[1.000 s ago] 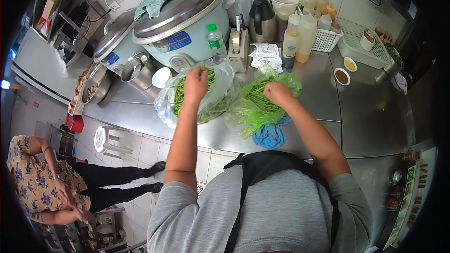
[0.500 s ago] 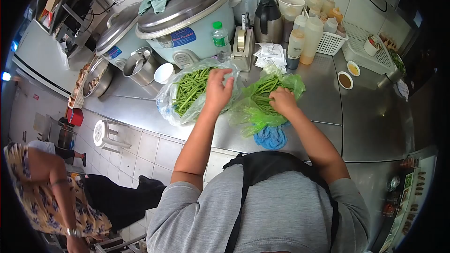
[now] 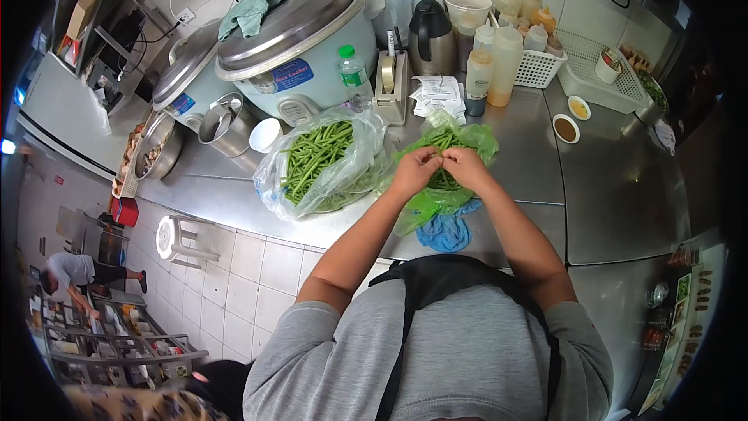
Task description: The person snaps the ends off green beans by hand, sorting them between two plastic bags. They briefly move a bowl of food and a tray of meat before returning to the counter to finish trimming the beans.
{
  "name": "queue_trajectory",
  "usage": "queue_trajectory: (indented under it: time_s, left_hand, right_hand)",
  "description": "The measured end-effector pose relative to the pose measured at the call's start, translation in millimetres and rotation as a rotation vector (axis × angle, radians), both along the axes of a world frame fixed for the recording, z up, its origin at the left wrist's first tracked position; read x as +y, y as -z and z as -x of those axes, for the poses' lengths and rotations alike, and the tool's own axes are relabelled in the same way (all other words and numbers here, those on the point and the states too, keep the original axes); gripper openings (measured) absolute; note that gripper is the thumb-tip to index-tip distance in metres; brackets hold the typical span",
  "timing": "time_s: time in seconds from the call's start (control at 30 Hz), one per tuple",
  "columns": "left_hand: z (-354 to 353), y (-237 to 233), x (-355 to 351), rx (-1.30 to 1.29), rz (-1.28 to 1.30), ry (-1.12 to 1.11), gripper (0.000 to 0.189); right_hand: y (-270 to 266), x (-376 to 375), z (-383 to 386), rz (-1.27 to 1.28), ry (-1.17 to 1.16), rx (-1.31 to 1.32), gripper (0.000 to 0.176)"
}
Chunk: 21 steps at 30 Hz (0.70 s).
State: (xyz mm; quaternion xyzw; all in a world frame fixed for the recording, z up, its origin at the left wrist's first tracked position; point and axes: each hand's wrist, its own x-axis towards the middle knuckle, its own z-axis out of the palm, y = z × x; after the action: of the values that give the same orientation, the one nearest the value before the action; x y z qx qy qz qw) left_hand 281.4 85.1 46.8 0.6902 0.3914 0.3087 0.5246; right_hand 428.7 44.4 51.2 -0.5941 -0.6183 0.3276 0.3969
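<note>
Over a thin green plastic bag point(image 3: 485, 139) of long green beans point(image 3: 444, 179), my left hand point(image 3: 417, 170) and my right hand point(image 3: 465, 168) meet at the fingertips. Both are closed in a pinch on what looks like a green bean, mostly hidden by the fingers. To the left lies an open clear plastic bag point(image 3: 366, 140) full of shorter green bean pieces point(image 3: 315, 157). A crumpled blue cloth point(image 3: 444, 232) rests at the near side of the green bag.
Two large rice cookers point(image 3: 288, 51) stand behind, with a bottle point(image 3: 353, 76), tape dispenser point(image 3: 391, 90) and thermos point(image 3: 431, 39). Receipts point(image 3: 438, 95), squeeze bottles point(image 3: 506, 66) and sauce dishes point(image 3: 566, 129) are to the right. A person point(image 3: 74, 273) bends at far left; another's patterned clothing point(image 3: 140, 404) shows below.
My left hand has moved right, from above the clear bag to my right hand, and closed. My right hand has lifted slightly from the beans. The nearby person in patterned clothing has moved down the view.
</note>
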Motion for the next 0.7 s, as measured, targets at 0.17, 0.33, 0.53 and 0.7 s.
queue_trajectory:
  time_s: [0.17,0.33,0.53,0.7]
  left_hand:
    - [0.9,-1.8,3.4,-0.120,-0.109,-0.069,0.020]
    - [8.8,-25.0,5.7,0.057,-0.134,-0.143,0.017]
    - [11.5,-29.3,3.7,0.249,-0.438,-0.120,0.017]
    - [9.0,-25.0,-1.9,0.219,-0.441,-0.134,0.015]
  right_hand:
    - [-7.7,0.4,9.4,-0.030,-0.048,-0.044,0.016]
    - [-40.7,-2.0,12.8,-0.357,0.154,-0.506,0.014]
    - [-51.0,3.5,9.4,-0.662,0.104,-0.831,0.005]
    - [-28.9,11.4,18.9,-0.241,0.133,-0.589,0.013]
